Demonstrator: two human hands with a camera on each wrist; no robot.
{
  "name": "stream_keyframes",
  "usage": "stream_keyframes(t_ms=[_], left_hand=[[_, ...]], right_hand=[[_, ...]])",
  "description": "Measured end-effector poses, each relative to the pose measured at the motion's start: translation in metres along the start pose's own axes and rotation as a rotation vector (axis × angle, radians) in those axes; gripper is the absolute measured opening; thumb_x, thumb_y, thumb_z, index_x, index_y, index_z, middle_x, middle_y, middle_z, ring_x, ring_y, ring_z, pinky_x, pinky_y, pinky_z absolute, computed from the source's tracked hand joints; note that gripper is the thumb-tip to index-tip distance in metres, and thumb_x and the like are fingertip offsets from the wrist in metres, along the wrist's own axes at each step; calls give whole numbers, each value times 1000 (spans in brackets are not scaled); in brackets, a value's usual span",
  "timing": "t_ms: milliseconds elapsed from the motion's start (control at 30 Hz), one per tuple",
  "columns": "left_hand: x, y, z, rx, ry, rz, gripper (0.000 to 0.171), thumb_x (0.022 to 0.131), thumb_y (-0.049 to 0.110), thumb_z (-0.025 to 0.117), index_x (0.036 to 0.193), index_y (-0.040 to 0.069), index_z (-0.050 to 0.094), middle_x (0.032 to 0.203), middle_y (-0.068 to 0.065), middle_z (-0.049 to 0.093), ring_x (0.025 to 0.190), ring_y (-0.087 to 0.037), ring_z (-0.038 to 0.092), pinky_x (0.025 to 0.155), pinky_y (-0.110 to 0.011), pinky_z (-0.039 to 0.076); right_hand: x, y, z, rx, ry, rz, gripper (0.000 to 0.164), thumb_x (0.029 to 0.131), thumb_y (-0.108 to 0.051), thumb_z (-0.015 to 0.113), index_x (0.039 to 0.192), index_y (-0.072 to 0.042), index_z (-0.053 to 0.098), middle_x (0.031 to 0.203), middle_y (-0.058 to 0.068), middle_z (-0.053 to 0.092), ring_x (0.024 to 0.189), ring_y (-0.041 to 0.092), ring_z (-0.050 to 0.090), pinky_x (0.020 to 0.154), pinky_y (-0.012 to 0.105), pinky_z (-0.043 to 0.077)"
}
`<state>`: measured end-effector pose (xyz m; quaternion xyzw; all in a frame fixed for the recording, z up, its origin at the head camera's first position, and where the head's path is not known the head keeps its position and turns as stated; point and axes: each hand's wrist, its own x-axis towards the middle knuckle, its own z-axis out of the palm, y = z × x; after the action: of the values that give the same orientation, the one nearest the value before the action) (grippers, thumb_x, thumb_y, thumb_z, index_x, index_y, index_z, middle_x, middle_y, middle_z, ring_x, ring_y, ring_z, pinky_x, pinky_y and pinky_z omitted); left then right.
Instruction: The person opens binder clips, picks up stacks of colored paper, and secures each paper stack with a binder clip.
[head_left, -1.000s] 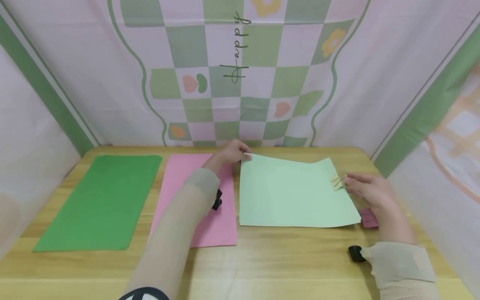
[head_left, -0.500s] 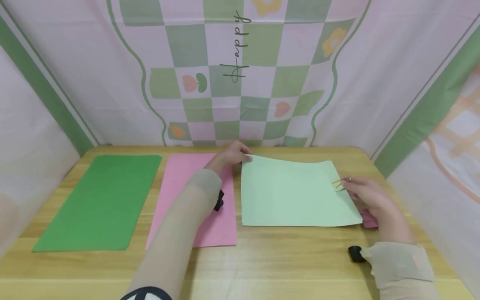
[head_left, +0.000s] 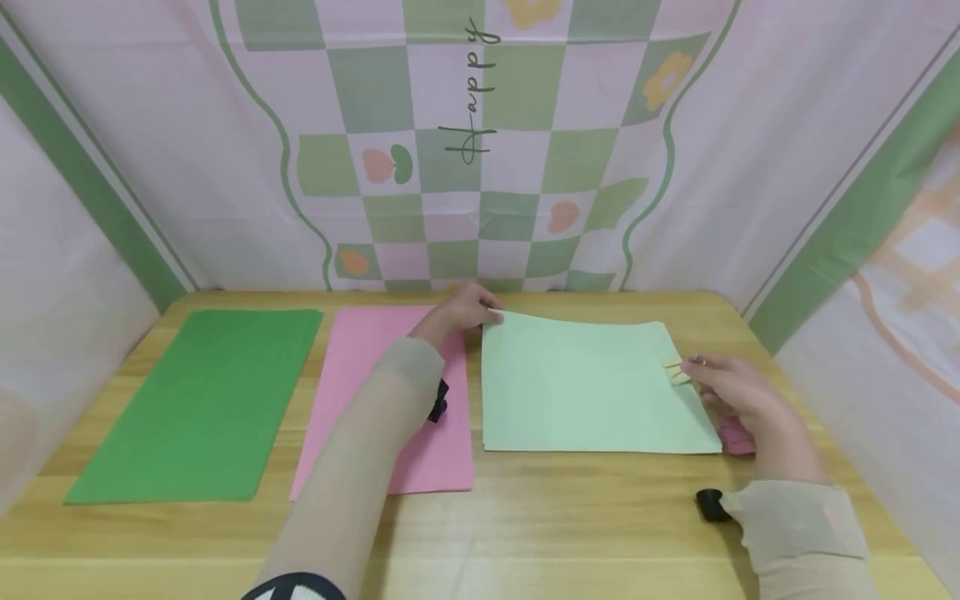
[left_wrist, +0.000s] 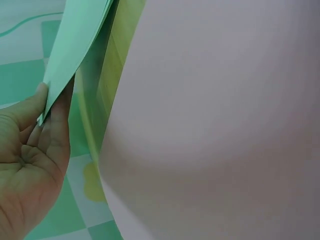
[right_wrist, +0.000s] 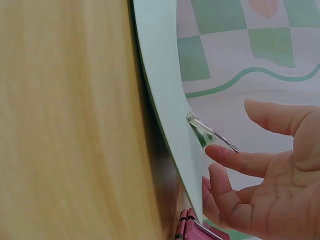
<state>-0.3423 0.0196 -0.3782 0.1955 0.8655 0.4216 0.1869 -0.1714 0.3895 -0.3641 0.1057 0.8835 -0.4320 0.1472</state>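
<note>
A stack of pale green paper (head_left: 577,387) lies at the right of the table, its near right corner raised a little. My left hand (head_left: 465,307) pinches its far left corner; in the left wrist view the thumb lies on top and the fingers underneath. On the right edge of the stack sits a pale yellow binder clip (head_left: 677,372) with wire handles. My right hand (head_left: 738,396) is beside this clip. In the right wrist view a finger touches the clip's wire handle (right_wrist: 220,137), while the thumb stands apart from it.
Under my right wrist lies a dark pink binder clip (head_left: 738,437), partly hidden. Pink paper (head_left: 431,467) lies beneath my left forearm, with green paper (head_left: 198,404) farther left. A patterned cloth (head_left: 517,167) hangs behind the wooden table (head_left: 525,525).
My right hand has shifted slightly at the clip, whose wire handles now lie lower against the paper. The stack's far right corner has dropped a little. My left hand keeps its hold.
</note>
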Motion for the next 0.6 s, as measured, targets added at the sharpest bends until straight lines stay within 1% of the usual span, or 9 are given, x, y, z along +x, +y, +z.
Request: stream_keyframes(t_ms=[100,200,333,400,467,500,533,567,600], left_hand=[[0,0,0,12,1,-2,31,95,13,67,125,2,67,134,-15,62,121,-27,60,101,-36,53],[0,-1,0,21,14,4,29,95,13,67,122,3,69,132,-15,64,122,-27,59,104,-37,51],[-1,-1,-1,12,33,12,23,96,11,64,117,3,72,128,-15,67,120,-27,60,102,-36,52],[-3,0,-3,8,40,10,22,97,11,63,116,4,73,127,-15,67,119,-27,60,101,-37,52],[-5,1,-4,10,43,7,22,98,11,62,116,4,72,127,-14,67,119,-27,60,101,-37,52],[-6,1,-5,16,40,9,23,98,12,62,117,4,72,128,-14,66,119,-27,60,102,-37,52],[-7,2,-7,32,36,15,24,98,12,62,118,4,71,128,-14,66,120,-27,60,102,-36,52],[-8,3,-9,47,30,24,25,98,13,62,120,4,70,129,-13,66,121,-26,59,104,-36,51],[-9,4,-11,58,21,35,26,98,13,62,121,3,69,129,-13,66,122,-26,59,105,-36,50]], right_hand=[[-1,2,-1,-4,13,5,79,105,-41,44,152,13,10,118,13,55,67,-4,49,64,17,50],[-2,4,-2,-2,21,11,81,104,-43,45,152,13,11,137,19,43,74,-4,51,67,15,52],[-3,4,-4,-16,20,20,81,104,-45,45,153,12,13,138,23,43,87,3,54,71,16,53],[-5,4,-6,-40,12,13,79,105,-45,42,152,12,15,143,33,40,102,17,58,75,17,53],[-7,4,-9,-61,-1,3,77,106,-44,38,152,12,14,148,39,33,116,32,55,82,22,54],[-7,4,-10,-70,-6,-2,76,106,-43,37,152,12,14,139,41,41,112,34,57,82,25,54],[-8,4,-11,-90,-5,-11,75,107,-44,36,152,12,15,135,40,45,110,33,58,82,25,54],[-9,4,-13,-99,-6,-17,75,107,-44,35,152,12,15,125,37,52,107,31,60,83,27,54],[-10,3,-14,-101,-7,-22,75,107,-44,35,153,12,14,114,30,58,98,26,62,81,30,54]])
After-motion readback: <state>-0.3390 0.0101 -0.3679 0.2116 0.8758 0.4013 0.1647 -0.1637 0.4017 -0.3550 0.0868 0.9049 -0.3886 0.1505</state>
